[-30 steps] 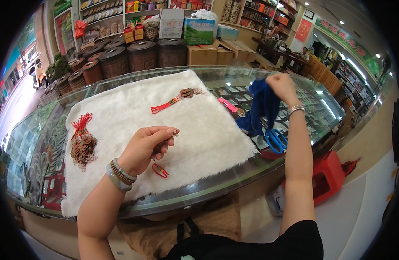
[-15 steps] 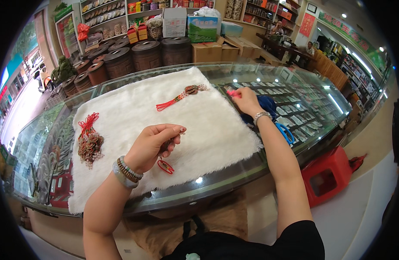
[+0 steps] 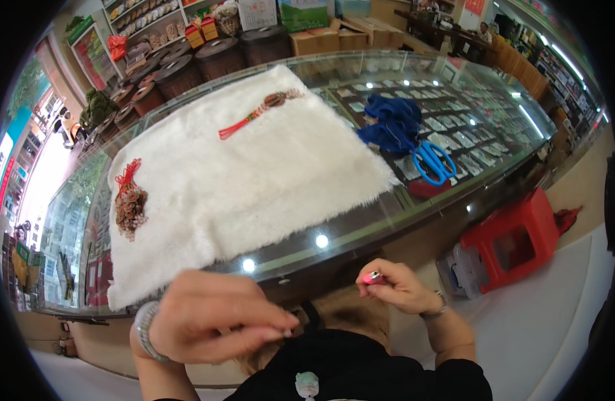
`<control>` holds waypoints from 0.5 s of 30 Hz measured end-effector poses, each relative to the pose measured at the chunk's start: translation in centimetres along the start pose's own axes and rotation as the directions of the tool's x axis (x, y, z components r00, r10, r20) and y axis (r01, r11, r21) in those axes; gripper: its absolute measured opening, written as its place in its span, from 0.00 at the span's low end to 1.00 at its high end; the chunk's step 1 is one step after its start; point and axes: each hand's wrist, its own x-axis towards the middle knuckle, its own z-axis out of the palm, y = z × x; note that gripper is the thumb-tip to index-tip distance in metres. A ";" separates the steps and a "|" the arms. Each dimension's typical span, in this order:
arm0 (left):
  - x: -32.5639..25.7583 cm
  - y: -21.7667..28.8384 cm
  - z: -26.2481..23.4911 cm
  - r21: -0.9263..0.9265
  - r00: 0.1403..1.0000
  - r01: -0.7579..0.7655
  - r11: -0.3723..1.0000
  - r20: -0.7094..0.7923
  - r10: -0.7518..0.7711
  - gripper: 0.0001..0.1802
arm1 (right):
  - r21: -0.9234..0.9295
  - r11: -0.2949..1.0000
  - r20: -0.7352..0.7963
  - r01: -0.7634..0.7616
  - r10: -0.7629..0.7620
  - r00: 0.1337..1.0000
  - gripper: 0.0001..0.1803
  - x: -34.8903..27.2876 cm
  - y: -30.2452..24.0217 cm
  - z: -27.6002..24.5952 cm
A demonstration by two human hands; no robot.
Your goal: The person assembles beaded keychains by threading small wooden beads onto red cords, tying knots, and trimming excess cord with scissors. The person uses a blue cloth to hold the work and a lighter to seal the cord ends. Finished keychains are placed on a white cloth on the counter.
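Close to my body, my left hand (image 3: pixel 217 317) is closed in a pinch and blurred by motion. A tiny pale bead (image 3: pixel 287 333) shows at its fingertips; the rest of the red-corded beaded charm it held earlier is hidden. Over to the right, my right hand (image 3: pixel 402 289) grips a pink lighter (image 3: pixel 373 278) with its metal top facing up. Both hands are off the counter's near edge. On the white fur cloth (image 3: pixel 254 180) lie a pile of beaded charms (image 3: pixel 130 210) at left and a smaller bunch of them (image 3: pixel 274 101) at the far side.
A dark blue cloth (image 3: pixel 393 123) and blue-handled scissors (image 3: pixel 435 162) lie on the glass display counter (image 3: pixel 501 110), right of the fur cloth. Below at right stands a red plastic stool (image 3: pixel 511 244). Dark lidded bins (image 3: pixel 220 61) and cardboard boxes (image 3: pixel 315 43) line the far side.
My right hand has drawn back from beside the blue cloth toward my body with the lighter. My left hand has come down and nearer, off the fur cloth; its red loop no longer shows.
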 end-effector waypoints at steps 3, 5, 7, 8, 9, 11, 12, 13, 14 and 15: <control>-1.6 -3.0 4.3 -0.125 0.984 0.173 0.977 0.062 -0.167 0.07 | 0.073 0.996 -0.066 0.060 -0.055 0.996 0.07 -0.7 4.2 1.9; -2.8 -6.9 9.0 -0.127 0.945 0.318 0.939 -0.031 -0.325 0.08 | 0.091 0.993 -0.171 0.078 -0.062 0.983 0.08 -0.8 6.6 4.1; -4.5 -10.0 13.9 -0.434 0.664 0.652 0.622 -0.070 -0.745 0.11 | 0.163 0.986 -0.204 -0.042 0.075 0.976 0.10 -0.8 8.6 6.0; -5.4 -11.6 15.2 -0.580 0.631 0.601 0.550 -0.079 -0.772 0.12 | 0.105 0.994 -0.269 0.004 0.024 0.963 0.11 -0.4 9.5 7.1; -6.3 -12.8 16.2 -0.670 0.485 0.636 0.382 -0.038 -0.874 0.12 | 0.048 0.998 -0.315 0.027 -0.011 0.949 0.11 -0.2 10.2 7.9; -7.9 -14.2 17.3 -0.758 0.513 0.530 0.380 -0.070 -0.855 0.12 | 0.106 0.994 -0.327 -0.031 0.065 0.943 0.12 -0.5 11.0 8.5; -8.6 -14.6 17.5 -0.747 0.541 0.527 0.406 -0.074 -0.838 0.11 | 0.039 0.999 -0.340 -0.017 0.030 0.940 0.13 -0.6 11.3 8.8; -9.1 -14.7 17.4 -0.738 0.552 0.525 0.424 -0.084 -0.830 0.11 | -0.015 1.000 -0.363 0.002 -0.008 0.932 0.13 -0.7 11.5 9.0; -9.4 -14.8 17.3 -0.746 0.557 0.523 0.412 -0.067 -0.828 0.11 | -0.019 1.000 -0.355 -0.001 -0.006 0.935 0.13 -0.8 11.7 9.2; -9.6 -14.8 17.3 -0.744 0.533 0.543 0.389 -0.053 -0.844 0.11 | -0.020 1.000 -0.355 0.000 -0.007 0.935 0.13 -0.8 11.8 9.3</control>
